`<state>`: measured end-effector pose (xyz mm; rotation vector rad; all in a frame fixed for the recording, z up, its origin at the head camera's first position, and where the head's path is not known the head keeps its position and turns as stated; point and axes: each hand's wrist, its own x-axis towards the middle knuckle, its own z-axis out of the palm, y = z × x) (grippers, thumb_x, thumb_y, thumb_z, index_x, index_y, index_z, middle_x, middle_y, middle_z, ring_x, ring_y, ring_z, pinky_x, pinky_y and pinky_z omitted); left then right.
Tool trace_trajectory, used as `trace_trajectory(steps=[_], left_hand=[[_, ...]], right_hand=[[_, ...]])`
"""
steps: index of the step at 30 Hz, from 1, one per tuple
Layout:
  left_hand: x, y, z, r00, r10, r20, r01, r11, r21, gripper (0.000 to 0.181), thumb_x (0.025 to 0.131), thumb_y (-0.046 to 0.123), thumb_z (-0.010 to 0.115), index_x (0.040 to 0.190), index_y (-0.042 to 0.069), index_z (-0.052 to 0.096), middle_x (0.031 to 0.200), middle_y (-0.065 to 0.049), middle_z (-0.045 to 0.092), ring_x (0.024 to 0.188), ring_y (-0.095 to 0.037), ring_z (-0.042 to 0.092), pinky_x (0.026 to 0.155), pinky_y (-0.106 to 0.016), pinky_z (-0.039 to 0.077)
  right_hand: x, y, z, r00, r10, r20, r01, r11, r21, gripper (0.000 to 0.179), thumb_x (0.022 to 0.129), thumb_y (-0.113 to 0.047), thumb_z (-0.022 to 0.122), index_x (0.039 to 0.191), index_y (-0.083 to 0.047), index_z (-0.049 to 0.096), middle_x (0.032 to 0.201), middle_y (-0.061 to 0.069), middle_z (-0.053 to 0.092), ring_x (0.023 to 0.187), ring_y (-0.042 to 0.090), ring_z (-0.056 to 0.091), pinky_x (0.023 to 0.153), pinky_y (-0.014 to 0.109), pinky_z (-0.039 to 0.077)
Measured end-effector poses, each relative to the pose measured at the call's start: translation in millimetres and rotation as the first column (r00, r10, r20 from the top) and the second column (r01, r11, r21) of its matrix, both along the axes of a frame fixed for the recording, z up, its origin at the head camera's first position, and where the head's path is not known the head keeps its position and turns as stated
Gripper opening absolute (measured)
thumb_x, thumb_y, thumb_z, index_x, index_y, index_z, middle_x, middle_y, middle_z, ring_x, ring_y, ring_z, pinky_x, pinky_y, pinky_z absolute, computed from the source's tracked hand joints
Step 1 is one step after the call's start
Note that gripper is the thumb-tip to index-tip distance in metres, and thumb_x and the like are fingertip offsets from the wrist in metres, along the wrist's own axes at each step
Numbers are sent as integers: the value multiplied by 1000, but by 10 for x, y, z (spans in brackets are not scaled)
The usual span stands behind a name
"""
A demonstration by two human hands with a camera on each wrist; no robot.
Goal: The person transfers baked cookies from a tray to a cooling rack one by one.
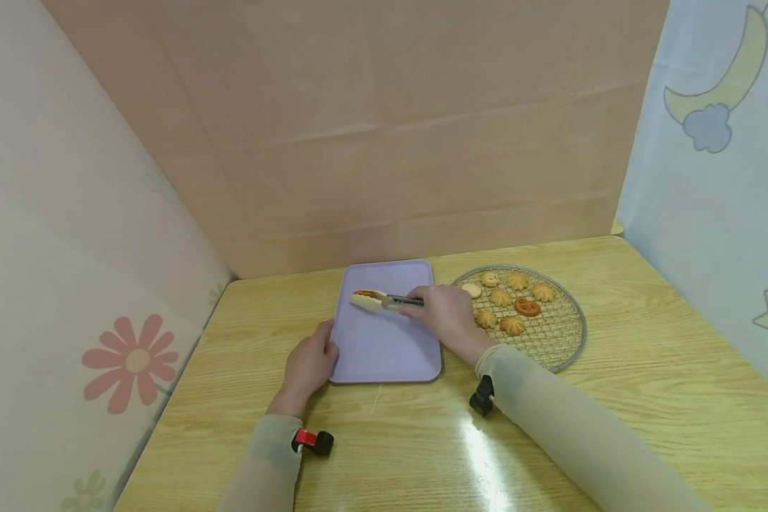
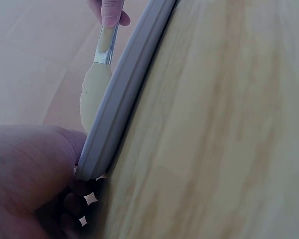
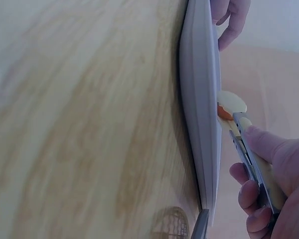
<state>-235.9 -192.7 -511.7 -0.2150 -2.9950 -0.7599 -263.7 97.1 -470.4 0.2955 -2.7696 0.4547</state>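
My left hand [image 1: 309,361] grips the left edge of a lavender tray [image 1: 384,348], thumb at the rim and fingers curled below in the left wrist view. In my right hand [image 1: 449,318] are metal tongs [image 1: 402,302] with cream-coloured tips, held low over the tray's upper middle. Between the tips sits a reddish-brown cookie [image 3: 223,112], mostly hidden by them. To the right, a round wire rack [image 1: 581,323] carries several cookies, among them a pretzel-shaped one [image 1: 527,306], flower-shaped ones [image 1: 513,325] and a pale round one [image 1: 471,290].
The tray and rack stand side by side on a wooden table [image 1: 422,441], the right forearm crossing the rack's near edge. A tan backdrop [image 1: 371,142] rises at the back, with patterned walls [image 1: 697,235] on either side.
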Motion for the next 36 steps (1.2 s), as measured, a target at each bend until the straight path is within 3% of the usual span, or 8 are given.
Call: trace_trajectory(steps=[19, 30, 36], left_hand=[[25, -3, 7, 1000, -9, -11, 9, 1000, 22, 53, 107, 11, 62, 159, 2, 56, 76, -3, 59, 68, -21, 53, 64, -38, 43], [10, -13, 12, 1000, -13, -11, 13, 1000, 13, 54, 106, 11, 62, 159, 3, 55, 76, -3, 59, 68, -22, 54, 65, -39, 44], [6, -17, 12, 1000, -12, -5, 12, 1000, 4, 54, 106, 12, 62, 159, 3, 55, 77, -4, 60, 69, -22, 55, 66, -40, 45]], right_hand=[[22, 56, 37, 999, -38, -2, 38, 998, -53, 30, 90, -54, 89, 110, -32, 90, 75, -2, 77, 54, 16, 53, 46, 35, 36], [84, 274, 95, 999, -37, -11, 36, 993, -111, 32, 89, -53, 90, 110, -29, 91, 66, -4, 72, 50, 14, 45, 43, 32, 30], [177, 428, 164, 999, -45, 29, 49, 985, -163, 32, 90, -50, 90, 112, -27, 90, 73, -3, 76, 50, 13, 43, 44, 32, 28]])
